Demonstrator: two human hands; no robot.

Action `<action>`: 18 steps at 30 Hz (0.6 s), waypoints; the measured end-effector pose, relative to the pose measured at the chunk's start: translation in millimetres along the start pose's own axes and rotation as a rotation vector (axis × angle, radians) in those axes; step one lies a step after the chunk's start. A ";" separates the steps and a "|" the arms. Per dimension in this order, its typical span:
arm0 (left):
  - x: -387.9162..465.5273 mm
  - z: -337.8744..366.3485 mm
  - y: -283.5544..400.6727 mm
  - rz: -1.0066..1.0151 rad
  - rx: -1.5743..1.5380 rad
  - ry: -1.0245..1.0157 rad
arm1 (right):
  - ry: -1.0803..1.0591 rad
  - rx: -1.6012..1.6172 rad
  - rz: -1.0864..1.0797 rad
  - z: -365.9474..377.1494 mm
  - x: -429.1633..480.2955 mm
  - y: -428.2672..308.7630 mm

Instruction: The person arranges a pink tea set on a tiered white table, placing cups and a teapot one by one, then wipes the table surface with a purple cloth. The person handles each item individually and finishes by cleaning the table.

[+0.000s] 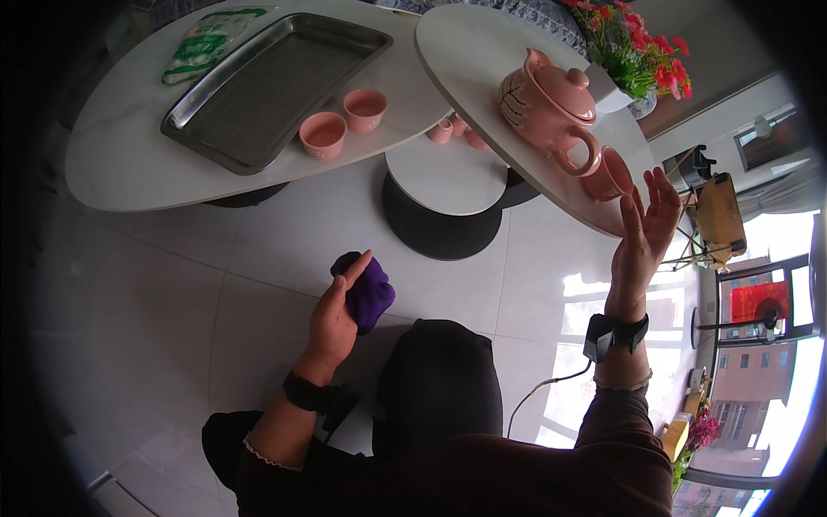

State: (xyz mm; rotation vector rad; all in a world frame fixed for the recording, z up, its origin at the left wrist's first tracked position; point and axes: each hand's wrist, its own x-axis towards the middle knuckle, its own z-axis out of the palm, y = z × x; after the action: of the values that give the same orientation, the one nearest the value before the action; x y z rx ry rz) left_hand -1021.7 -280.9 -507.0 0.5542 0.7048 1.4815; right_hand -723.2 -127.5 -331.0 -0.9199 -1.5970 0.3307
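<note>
My left hand [334, 323] holds a bunched purple cloth [371, 298] above the floor, its index finger lying over the fabric. My right hand [646, 229] is raised at the near end of the right-hand table, fingers spread. Close beside its thumb stands a pink ceramic cup [606, 178]; whether skin and cup touch is hard to tell. Just behind that cup sits a lidded pink teapot [549, 106] with a dark branch pattern, its handle towards me. Two more pink cups [323, 136] rest on the left-hand table, next to a metal tray [258, 97].
Both white oval tabletops [123, 174] have overhanging edges. A low round table [446, 174] between them bears several small pink cups [440, 131]. Red flowers [665, 58] in a white pot stand behind the teapot. A green-and-white plastic packet [207, 42] lies beyond the tray. A cable [539, 386] hangs from my right wrist device.
</note>
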 end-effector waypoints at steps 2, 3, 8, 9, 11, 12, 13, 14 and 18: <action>-0.1 -0.1 -0.3 -0.013 -0.009 0.001 | 0.033 0.117 -0.032 -1.3 -4.9 3.8; -0.3 0.0 -0.4 -0.008 -0.014 -0.002 | 0.062 0.185 -0.040 -2.7 -6.5 5.7; -0.1 0.8 -0.3 -0.021 -0.025 -0.011 | 0.074 0.219 -0.156 -6.3 -13.7 14.5; -0.1 1.1 -0.3 -0.014 -0.017 -0.005 | 0.081 0.234 -0.191 -5.6 -15.4 15.9; 0.2 1.6 -0.2 -0.013 -0.012 -0.001 | 0.078 0.249 -0.270 -2.9 -20.6 17.0; 0.4 1.8 -0.2 -0.007 -0.002 0.007 | 0.069 0.249 -0.314 -1.0 -25.8 16.4; 0.6 2.0 -0.3 -0.009 -0.007 0.001 | 0.065 0.245 -0.354 0.7 -31.5 15.2; 0.9 2.0 -0.6 -0.006 -0.006 -0.001 | 0.026 0.198 -0.412 2.9 -38.2 13.9; 1.2 1.7 -2.2 -0.005 -0.009 -0.003 | -0.297 0.166 -0.420 17.3 -67.3 13.4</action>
State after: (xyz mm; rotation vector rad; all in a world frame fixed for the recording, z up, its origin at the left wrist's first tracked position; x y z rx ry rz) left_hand -1019.0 -279.6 -507.5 0.5476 0.6967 1.4779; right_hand -735.3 -162.1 -391.5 -0.4044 -1.9542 0.3064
